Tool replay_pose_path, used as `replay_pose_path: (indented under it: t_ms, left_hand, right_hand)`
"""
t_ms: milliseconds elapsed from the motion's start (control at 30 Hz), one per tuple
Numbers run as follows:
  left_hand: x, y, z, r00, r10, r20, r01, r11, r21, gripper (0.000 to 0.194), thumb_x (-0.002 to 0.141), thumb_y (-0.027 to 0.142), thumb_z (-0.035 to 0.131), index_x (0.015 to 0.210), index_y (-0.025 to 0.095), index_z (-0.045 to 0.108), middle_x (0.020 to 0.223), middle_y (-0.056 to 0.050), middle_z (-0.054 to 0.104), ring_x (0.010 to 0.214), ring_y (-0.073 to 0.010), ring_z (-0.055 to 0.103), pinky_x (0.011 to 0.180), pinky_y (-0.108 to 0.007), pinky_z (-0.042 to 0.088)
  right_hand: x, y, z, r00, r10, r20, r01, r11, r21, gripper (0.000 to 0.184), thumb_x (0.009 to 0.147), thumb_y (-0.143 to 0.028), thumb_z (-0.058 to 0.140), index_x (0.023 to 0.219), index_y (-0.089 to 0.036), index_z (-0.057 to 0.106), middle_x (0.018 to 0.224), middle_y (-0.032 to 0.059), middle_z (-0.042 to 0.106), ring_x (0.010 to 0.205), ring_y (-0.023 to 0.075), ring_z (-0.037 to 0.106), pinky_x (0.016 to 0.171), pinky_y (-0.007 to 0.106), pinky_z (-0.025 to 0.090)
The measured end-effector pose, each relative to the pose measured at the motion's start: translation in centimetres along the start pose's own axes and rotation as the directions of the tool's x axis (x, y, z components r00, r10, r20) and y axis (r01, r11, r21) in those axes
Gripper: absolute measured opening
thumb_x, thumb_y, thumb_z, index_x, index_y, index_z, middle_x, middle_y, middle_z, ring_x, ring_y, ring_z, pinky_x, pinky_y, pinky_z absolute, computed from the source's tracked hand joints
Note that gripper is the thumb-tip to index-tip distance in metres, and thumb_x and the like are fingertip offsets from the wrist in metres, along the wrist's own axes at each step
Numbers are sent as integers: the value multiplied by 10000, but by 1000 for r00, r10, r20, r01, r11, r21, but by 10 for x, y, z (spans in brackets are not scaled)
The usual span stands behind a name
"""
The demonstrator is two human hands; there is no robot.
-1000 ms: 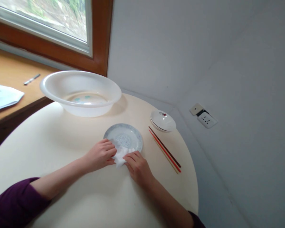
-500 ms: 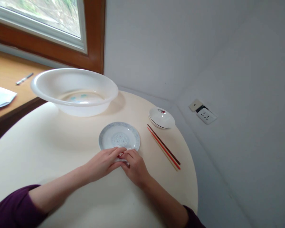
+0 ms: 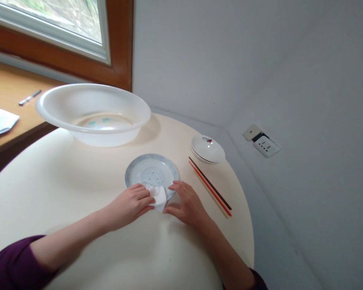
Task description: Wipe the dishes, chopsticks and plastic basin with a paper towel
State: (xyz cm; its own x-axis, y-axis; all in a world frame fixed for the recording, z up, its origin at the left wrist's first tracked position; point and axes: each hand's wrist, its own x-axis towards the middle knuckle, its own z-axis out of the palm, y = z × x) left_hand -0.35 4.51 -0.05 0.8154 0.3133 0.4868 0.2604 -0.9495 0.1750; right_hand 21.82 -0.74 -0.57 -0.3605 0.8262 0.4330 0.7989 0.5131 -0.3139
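A folded white tissue [image 3: 159, 197] is pinched in my left hand [image 3: 134, 204], over the near rim of a round plate [image 3: 153, 165]. The plate has a blue-grey patterned border and a floral centre. My right hand [image 3: 189, 203] is open beside the plate's lower right edge. Its fingertips overlap the rim in view, and its thumb is close to the tissue's corner; I cannot tell whether they touch. Right of the plate lie chopsticks [image 3: 210, 187] in dark brown, red and pale wood.
Shallow white bowls [image 3: 208, 149], stacked, stand behind the chopsticks. A large translucent basin [image 3: 109, 139] sits at the back left of the round cream table [image 3: 78, 169]. A pen [image 3: 29, 98] and paper [image 3: 0, 121] lie on the wooden desk to the left. Wall sockets [image 3: 266, 145] are on the right.
My hands were together around the bunched tissue. My right hand has let go and moved right with its fingers spread, while the tissue stays in my left hand, more unfolded.
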Motion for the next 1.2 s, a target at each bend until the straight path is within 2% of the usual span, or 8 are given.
replay_pose_path:
  t_ms: [133,300,433,600,800,900,1033,1200]
  left_hand:
    - [-2,-6,-4,1000,8,22,-8,1000,24,246,906,244,418,786,173,621,678,-27,636,660,-157,573,712,-305,415]
    - [-4,-16,-3,1000,-8,-21,9,998,55,275,923,248,373,800,178,609,701,-19,645,682,-147,580,809,-325,378]
    - [-4,-16,0,999,-15,-49,18,998,56,242,914,224,390,802,185,601,708,-7,646,687,-138,580,831,-313,358]
    - [-4,-16,1,997,-11,-72,16,998,69,245,918,224,386,808,183,601,717,-4,648,687,-135,577,837,-308,339]
    - [-4,-20,4,996,-54,-75,58,997,53,250,918,216,376,819,190,604,770,-6,671,736,-134,596,866,-318,306]
    - [-5,-21,8,994,-65,-84,67,997,23,237,912,215,386,828,190,607,804,-13,679,773,-139,601,889,-331,293]
    - [-7,-21,9,994,-78,-71,80,996,24,230,910,215,394,826,193,607,799,-9,684,779,-138,608,904,-337,286]
    - [-5,-26,5,992,-90,-85,96,992,77,215,898,191,400,863,196,612,853,-25,704,805,-140,628,907,-340,286]
  right_hand:
    - [-3,17,4,992,-122,0,122,992,32,113,872,-232,529,947,-185,598,993,80,663,1145,215,528,982,419,419]
    - [3,48,-6,988,-152,-32,149,985,-85,167,886,-153,466,865,-189,627,1072,89,651,1180,218,505,963,437,445]
    - [7,39,-12,990,-138,-39,123,956,-268,188,847,-111,488,924,-188,640,1198,120,587,1225,256,445,999,514,375]
    - [5,13,-5,969,-245,-35,233,951,-202,81,840,-211,558,796,-197,624,1096,75,640,1123,221,527,1003,430,379]
    - [8,47,-19,993,-119,-10,113,964,-240,65,808,-168,597,797,-218,636,1035,41,668,1080,225,545,999,457,329]
    - [12,41,-21,997,-70,-9,65,961,-270,107,765,-197,654,869,-222,656,1153,77,614,1154,256,489,1009,480,285]
    - [14,18,-11,985,-170,15,170,969,-177,86,750,-281,689,759,-212,637,1117,61,629,1133,222,509,1027,432,257]
    - [12,39,-17,995,-95,16,96,967,-236,29,765,-199,669,762,-218,647,1072,54,651,1119,226,525,997,434,269]
